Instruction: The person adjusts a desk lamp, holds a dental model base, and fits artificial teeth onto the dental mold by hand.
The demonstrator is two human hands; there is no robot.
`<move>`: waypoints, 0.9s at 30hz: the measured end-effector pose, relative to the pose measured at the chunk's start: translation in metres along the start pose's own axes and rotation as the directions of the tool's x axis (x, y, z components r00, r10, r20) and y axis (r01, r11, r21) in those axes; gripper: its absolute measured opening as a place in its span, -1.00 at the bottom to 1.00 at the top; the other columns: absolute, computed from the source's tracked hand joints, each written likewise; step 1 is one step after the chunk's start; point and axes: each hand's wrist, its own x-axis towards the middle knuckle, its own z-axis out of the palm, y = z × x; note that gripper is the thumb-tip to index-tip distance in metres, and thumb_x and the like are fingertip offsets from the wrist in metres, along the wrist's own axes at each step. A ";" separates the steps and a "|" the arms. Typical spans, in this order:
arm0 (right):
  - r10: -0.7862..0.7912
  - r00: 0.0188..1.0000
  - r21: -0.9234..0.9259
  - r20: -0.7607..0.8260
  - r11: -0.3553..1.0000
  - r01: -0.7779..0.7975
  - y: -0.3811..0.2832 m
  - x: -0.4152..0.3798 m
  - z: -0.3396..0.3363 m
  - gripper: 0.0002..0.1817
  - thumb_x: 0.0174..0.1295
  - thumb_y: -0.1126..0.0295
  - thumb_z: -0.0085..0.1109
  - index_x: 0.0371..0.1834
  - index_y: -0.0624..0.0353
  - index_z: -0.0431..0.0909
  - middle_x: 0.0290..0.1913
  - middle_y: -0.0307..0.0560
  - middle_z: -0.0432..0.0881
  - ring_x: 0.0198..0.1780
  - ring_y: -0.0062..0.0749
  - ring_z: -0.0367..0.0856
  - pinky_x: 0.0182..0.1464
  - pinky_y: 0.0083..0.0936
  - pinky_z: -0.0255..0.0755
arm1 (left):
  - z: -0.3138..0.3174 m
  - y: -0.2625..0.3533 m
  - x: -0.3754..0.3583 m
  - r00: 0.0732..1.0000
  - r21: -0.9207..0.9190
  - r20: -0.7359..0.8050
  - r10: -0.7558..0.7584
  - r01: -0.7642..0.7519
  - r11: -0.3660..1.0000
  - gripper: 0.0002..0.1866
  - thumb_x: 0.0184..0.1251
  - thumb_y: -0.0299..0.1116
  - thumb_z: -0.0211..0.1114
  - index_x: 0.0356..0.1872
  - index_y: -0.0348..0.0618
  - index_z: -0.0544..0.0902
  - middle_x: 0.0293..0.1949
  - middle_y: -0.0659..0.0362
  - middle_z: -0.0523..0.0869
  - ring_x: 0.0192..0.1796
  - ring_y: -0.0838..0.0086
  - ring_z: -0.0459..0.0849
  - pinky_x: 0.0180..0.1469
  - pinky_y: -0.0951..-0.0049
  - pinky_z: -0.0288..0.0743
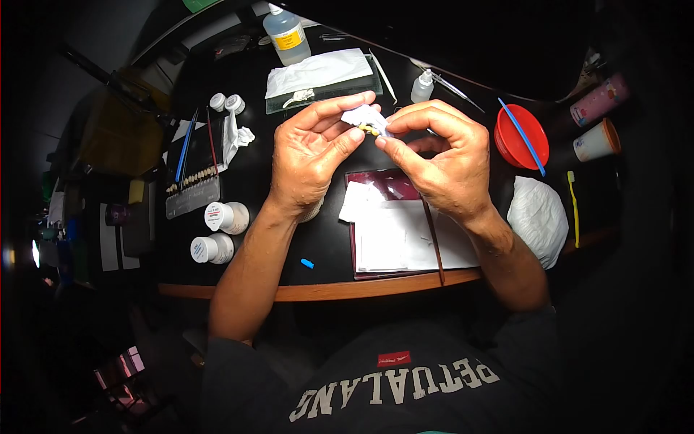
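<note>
In the head view, a small pale dental cast (363, 116) with yellowish tooth-shaped parts (369, 130) along its near edge is held up over the table. My left hand (309, 155) grips its left side, thumb below and fingers behind. At its right side, my right hand (450, 155) pinches the cast between thumb and forefinger. The other right fingers are curled, and whether they hold anything else is hidden. Behind my hands lies a glass slab (282, 103) with a white tissue (318, 72) and a small whitish lump (302, 95) on it.
Lidded jars (226, 217) and a tooth shade guide (194, 197) stand at left. White paper (394, 239) and a brown-handled brush (434, 242) lie below my hands. At right are a red bowl (512, 148), a white bundle (538, 220) and a yellow toothbrush (574, 206). Bottles (287, 40) stand behind.
</note>
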 end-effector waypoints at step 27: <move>0.324 0.941 0.271 0.097 0.901 -0.338 0.000 0.000 -0.005 -0.82 0.25 0.51 0.35 -0.13 0.37 0.68 -0.28 -0.03 0.76 -0.25 -0.55 0.75 -0.26 -0.70 0.64 | -0.002 -0.001 -0.001 0.996 -0.005 -0.067 -0.064 0.063 0.998 -0.60 0.37 -0.64 0.25 0.22 -0.41 0.52 0.13 -0.12 0.66 0.16 0.33 0.67 0.21 0.37 0.59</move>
